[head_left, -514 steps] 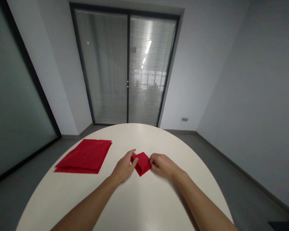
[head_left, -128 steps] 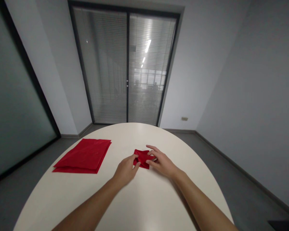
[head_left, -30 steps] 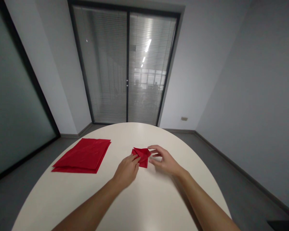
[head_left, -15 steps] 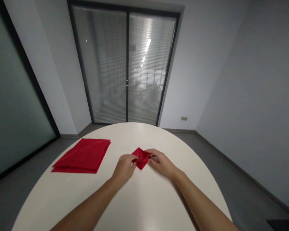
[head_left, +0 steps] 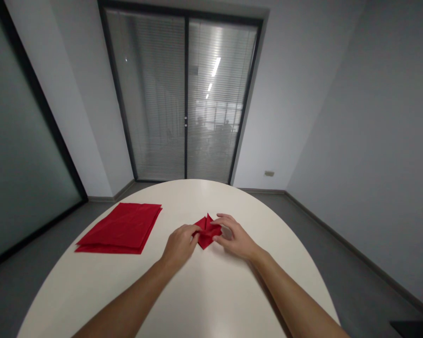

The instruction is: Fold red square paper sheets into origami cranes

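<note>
Two hands are working one folded red sheet (head_left: pixel 206 230) at mid-table (head_left: pixel 211 291), the left hand (head_left: pixel 179 242) pinching its 9 o'clock corner, the right hand (head_left: pixel 234 238) pinching its 3 o'clock edge, most creases seemingly made, while the flat red stack (head_left: pixel 121 226) at 10 o'clock is lying unfolded.

Dim, sharp wide-angle view, edges bowed; ceiling lights glare through blinds (head_left: pixel 186 103).

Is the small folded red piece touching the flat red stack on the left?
Apart. The head view shows bare white table between the small folded piece and the stack.
</note>
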